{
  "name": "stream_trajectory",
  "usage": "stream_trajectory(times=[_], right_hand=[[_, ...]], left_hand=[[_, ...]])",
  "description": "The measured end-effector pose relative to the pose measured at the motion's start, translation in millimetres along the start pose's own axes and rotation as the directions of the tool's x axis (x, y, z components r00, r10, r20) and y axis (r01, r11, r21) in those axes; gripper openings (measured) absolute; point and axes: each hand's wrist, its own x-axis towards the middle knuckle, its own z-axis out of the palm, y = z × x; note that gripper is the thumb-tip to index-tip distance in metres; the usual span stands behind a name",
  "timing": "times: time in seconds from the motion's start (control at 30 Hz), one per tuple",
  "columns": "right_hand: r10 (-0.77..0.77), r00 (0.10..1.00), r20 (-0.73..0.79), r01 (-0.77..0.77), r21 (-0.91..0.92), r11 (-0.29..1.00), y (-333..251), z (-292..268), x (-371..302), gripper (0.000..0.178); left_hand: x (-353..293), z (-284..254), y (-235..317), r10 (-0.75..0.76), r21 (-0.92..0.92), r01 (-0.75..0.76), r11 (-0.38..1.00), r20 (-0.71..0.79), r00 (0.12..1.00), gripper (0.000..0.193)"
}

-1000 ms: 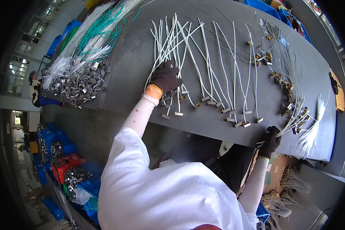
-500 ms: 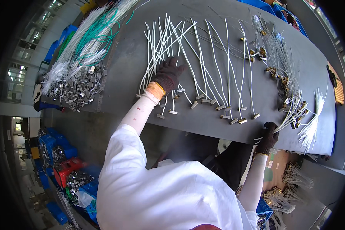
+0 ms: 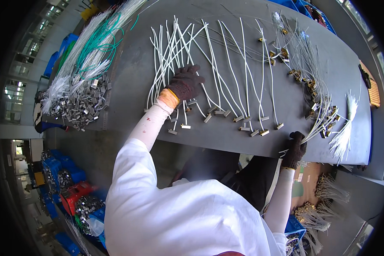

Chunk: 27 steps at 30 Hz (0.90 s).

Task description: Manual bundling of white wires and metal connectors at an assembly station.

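Observation:
White cables (image 3: 224,55) with small metal block ends lie spread over the grey table (image 3: 132,81), the blocks toward its near edge. My left hand (image 3: 185,83), in a dark knitted glove, rests on the left-hand cables with its fingers apart. Whether a cable is under its palm is hidden. At the near right edge my right hand (image 3: 295,149), gloved alike, is closed round a bundle of white cables (image 3: 315,133). Short cable ends poke out left of that fist, and metal blocks (image 3: 328,121) cluster at the bundle's other end.
A heap of metal blocks (image 3: 79,104) lies at the table's left, below white strands and green cords (image 3: 99,45). Thin wires with brass-coloured pieces (image 3: 306,81) spread along the right. A white tied bunch (image 3: 344,128) sits near the right edge. Blue bins (image 3: 68,164) stand lower left.
The table and its things have shifted slightly left in view. Both hands stay in nearly the same places; the right still grips the cable bundle.

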Motion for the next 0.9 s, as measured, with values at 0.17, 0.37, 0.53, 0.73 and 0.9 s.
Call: stream_trajectory(times=[0.17,0.37,0.53,0.73,0.9], right_hand=[[0.006,1.000,0.016,-0.005,-0.019,1.000,-2.8,-2.6,-0.9,0.020],[0.005,1.000,-0.014,-0.006,-0.035,0.999,-14.1,3.8,-6.9,0.022],[0.001,1.000,-0.031,-0.002,-0.043,0.999,-9.1,-0.6,-3.0,0.022],[-0.016,1.000,-0.011,0.015,-0.076,0.997,-6.0,-0.8,-3.6,0.024],[0.006,0.999,0.037,-0.006,-0.012,1.000,-4.7,-4.7,-5.9,0.025]], left_hand=[[20.2,2.4,50.1,-0.148,0.100,0.165,0.981,-0.153,0.977,0.061],[17.0,-29.9,70.3,-0.322,0.078,0.313,0.946,0.147,0.935,0.078],[25.4,6.6,64.3,-0.057,0.019,0.061,0.998,-0.168,0.984,0.077],[24.9,32.9,85.7,0.304,-0.132,-0.351,0.927,-0.281,0.910,0.031],[-5.6,40.2,73.8,0.433,0.158,-0.404,0.901,-0.393,0.811,0.022]])
